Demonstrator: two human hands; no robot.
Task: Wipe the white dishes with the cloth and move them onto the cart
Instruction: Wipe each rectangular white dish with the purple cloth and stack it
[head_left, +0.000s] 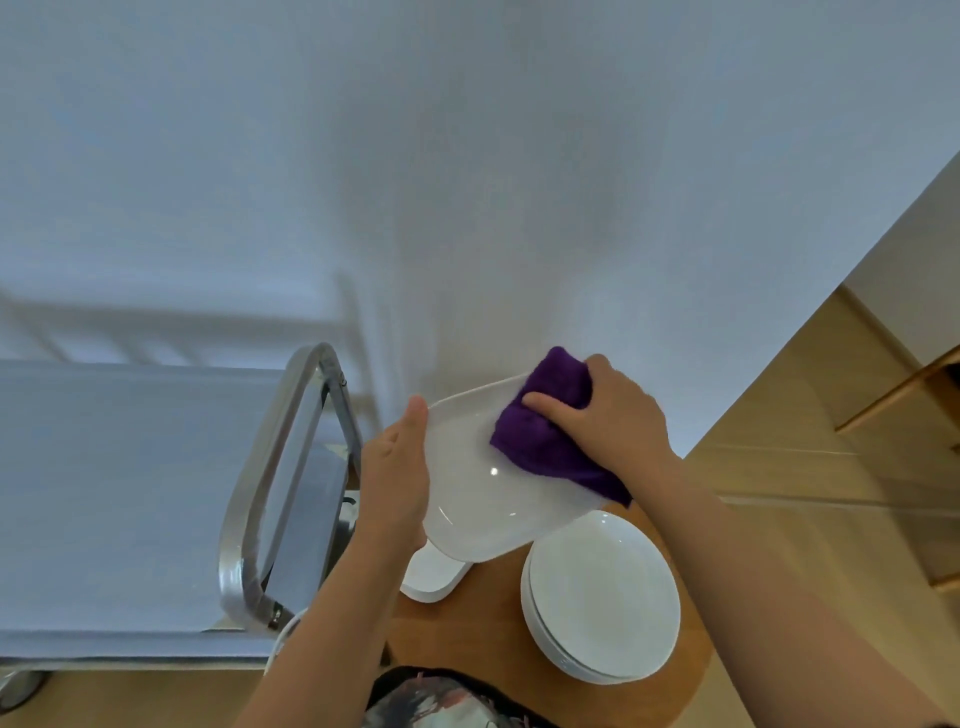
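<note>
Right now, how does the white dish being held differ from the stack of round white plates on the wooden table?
The held white rounded-rectangular dish is oblong, while the stack of round white plates is circular. The dish is lifted and tilted, gripped by the left hand, with the right hand pressing the purple cloth on it; the stack lies flat, untouched. Both are glossy white.

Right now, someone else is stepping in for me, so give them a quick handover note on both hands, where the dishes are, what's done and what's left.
Left hand: grips the left edge of the white rectangular platter, held tilted in the air.
Right hand: presses the purple cloth onto the platter's upper right part, mid-wipe.
On the wooden table: a stack of round white plates and another white rectangular dish, partly hidden under the platter.
Cart stands to the left; no dishes show on the visible part of its top.
Left: finish wiping this platter, set it on the cart, then wipe and move the rest.
</note>
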